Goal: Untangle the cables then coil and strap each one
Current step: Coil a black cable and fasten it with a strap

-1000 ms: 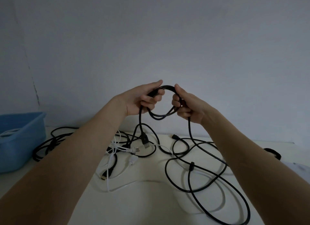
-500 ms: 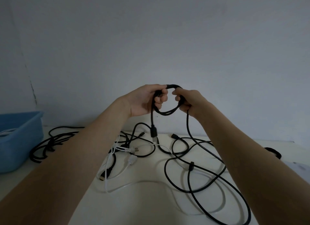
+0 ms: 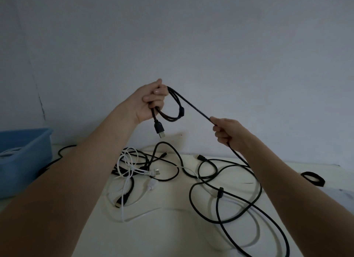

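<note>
The left hand is raised above the tabletop, fingers curled round a small coil of the black cable. The cable's USB plug hangs straight down just below that hand. From the coil a taut stretch of the same cable runs down and to the right into the right hand, whose fingers are clenched round it. Below the right hand the cable drops on to the tabletop and spreads in wide loose loops beneath the right forearm, with a small ferrite bead on one of them.

Beneath and between the hands lies the remaining tangle: a white cable with a pronged white plug, crossed by other black leads, one ending in a dark flat connector nearer the person. Several of these strands cross over or under the loops of the held cable.

Far out to the left of the left forearm stands a blue plastic bin, with another black lead trailing beside it. Out to the right of the right forearm lies a black strap loop, well apart from the tangle. A plain pale wall stands behind the hands.
</note>
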Tool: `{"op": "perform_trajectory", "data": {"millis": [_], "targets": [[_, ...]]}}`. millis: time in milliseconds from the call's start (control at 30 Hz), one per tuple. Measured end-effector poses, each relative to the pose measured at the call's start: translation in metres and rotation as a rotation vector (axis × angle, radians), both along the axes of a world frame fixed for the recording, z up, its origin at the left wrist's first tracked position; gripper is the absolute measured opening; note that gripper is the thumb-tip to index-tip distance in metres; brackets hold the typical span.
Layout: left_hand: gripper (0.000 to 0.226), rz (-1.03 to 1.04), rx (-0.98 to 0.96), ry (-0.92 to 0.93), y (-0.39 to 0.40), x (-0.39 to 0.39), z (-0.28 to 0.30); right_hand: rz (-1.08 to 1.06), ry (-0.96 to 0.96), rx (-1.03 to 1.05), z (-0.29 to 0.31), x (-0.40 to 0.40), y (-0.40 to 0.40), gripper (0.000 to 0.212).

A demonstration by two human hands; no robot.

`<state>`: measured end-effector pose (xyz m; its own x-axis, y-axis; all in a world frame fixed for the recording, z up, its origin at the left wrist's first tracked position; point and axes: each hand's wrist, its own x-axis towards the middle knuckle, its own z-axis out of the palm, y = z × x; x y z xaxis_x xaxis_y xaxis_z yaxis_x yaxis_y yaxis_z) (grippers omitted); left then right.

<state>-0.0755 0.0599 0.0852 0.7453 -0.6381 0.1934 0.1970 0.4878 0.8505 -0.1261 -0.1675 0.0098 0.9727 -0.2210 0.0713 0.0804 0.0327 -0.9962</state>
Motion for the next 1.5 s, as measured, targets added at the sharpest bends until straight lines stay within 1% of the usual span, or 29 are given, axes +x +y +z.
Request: {"op": "perform_trajectory", "data": {"millis": [33, 100, 133, 167, 200, 233, 267, 333, 367, 400, 433, 500, 567, 600, 633, 700, 733, 800, 867, 1000, 1067, 1167, 1233, 1300, 1367, 1433, 1500], "targets": [[0.038, 0.006, 0.001, 0.002, -0.003, 0.000, -0.002, -0.104, -0.023, -0.117, 0.002, 0.002, 0.007, 0.030], [0.038, 0.026, -0.015, 0.017, -0.009, 0.000, -0.006, -0.300, -0.051, -0.496, 0.006, 0.007, 0.022, 0.036], [0.038, 0.043, -0.034, 0.029, -0.012, 0.000, -0.007, -0.359, -0.047, -0.694, 0.007, 0.009, 0.029, 0.038], [0.037, 0.066, -0.060, 0.044, -0.015, 0.000, -0.008, -0.358, -0.023, -0.856, 0.008, 0.010, 0.036, 0.038], [0.036, 0.094, -0.085, 0.062, -0.018, -0.001, -0.009, -0.295, 0.003, -0.980, 0.009, 0.011, 0.042, 0.031], [0.034, 0.123, -0.111, 0.082, -0.022, -0.001, -0.010, -0.187, 0.035, -1.060, 0.010, 0.009, 0.047, 0.017], [0.032, 0.147, -0.135, 0.098, -0.024, -0.003, -0.010, -0.079, 0.053, -1.108, 0.011, 0.006, 0.050, 0.009], [0.035, 0.172, -0.194, 0.101, -0.028, -0.003, -0.011, 0.108, 0.082, -1.158, 0.015, -0.002, 0.053, 0.038], [0.037, 0.169, -0.203, 0.082, -0.030, -0.004, -0.012, 0.165, 0.086, -1.212, 0.017, -0.006, 0.054, 0.048], [0.040, 0.158, -0.176, 0.047, -0.031, -0.004, -0.013, 0.190, 0.070, -1.296, 0.021, -0.008, 0.055, 0.054], [0.042, 0.146, -0.117, 0.002, -0.031, -0.005, -0.014, 0.197, 0.059, -1.378, 0.026, -0.010, 0.056, 0.055], [0.042, 0.145, 0.044, -0.091, -0.033, -0.006, -0.019, 0.202, 0.028, -1.488, 0.038, -0.014, 0.060, 0.039], [0.038, 0.170, 0.208, -0.169, -0.035, -0.008, -0.026, 0.200, -0.006, -1.564, 0.055, -0.020, 0.064, 0.016], [0.035, 0.173, 0.269, -0.181, -0.036, -0.010, -0.029, 0.185, -0.038, -1.608, 0.063, -0.023, 0.067, 0.009], [0.033, 0.158, 0.313, -0.173, -0.036, -0.011, -0.032, 0.152, -0.080, -1.643, 0.071, -0.025, 0.067, 0.015], [0.039, 0.077, 0.383, -0.146, -0.038, -0.017, -0.036, 0.119, -0.129, -1.652, 0.081, -0.026, 0.067, 0.029], [0.042, 0.051, 0.429, -0.157, -0.038, -0.021, -0.037, 0.144, -0.133, -1.618, 0.084, -0.027, 0.066, 0.032], [0.037, 0.027, 0.510, -0.221, -0.040, -0.027, -0.040, 0.209, -0.134, -1.490, 0.089, -0.027, 0.065, 0.034], [0.037, 0.016, 0.553, -0.250, -0.041, -0.030, -0.041, 0.216, -0.144, -1.334, 0.093, -0.027, 0.061, 0.037], [0.034, -0.089, 0.467, -0.156, -0.028, -0.019, -0.041, 0.151, -0.104, -1.146, 0.097, -0.030, 0.034, 0.036], [0.034, -0.118, 0.434, -0.126, -0.011, -0.012, -0.040, 0.150, -0.103, -1.019, 0.097, -0.035, 0.009, 0.031], [0.037, -0.114, 0.416, -0.107, 0.005, -0.009, -0.041, 0.048, -0.193, -0.806, 0.092, -0.034, -0.016, 0.017], [0.048, -0.113, 0.409, -0.125, 0.002, -0.014, -0.040, -0.078, -0.244, -0.723, 0.082, -0.023, -0.012, 0.017], [0.054, -0.117, 0.399, -0.167, -0.007, -0.020, -0.036, -0.222, -0.233, -0.728, 0.070, -0.012, 0.000, 0.024], [0.049, -0.113, 0.346, -0.182, -0.014, -0.022, -0.031, -0.322, -0.147, -0.827, 0.055, -0.004, 0.009, 0.036], [0.039, -0.081, 0.274, -0.166, -0.018, -0.022, -0.026, -0.336, -0.026, -0.976, 0.039, 0.000, 0.019, 0.047], [0.033, -0.019, 0.186, -0.121, -0.024, -0.021, -0.022, -0.272, 0.078, -1.136, 0.024, 0.004, 0.031, 0.048]]}}
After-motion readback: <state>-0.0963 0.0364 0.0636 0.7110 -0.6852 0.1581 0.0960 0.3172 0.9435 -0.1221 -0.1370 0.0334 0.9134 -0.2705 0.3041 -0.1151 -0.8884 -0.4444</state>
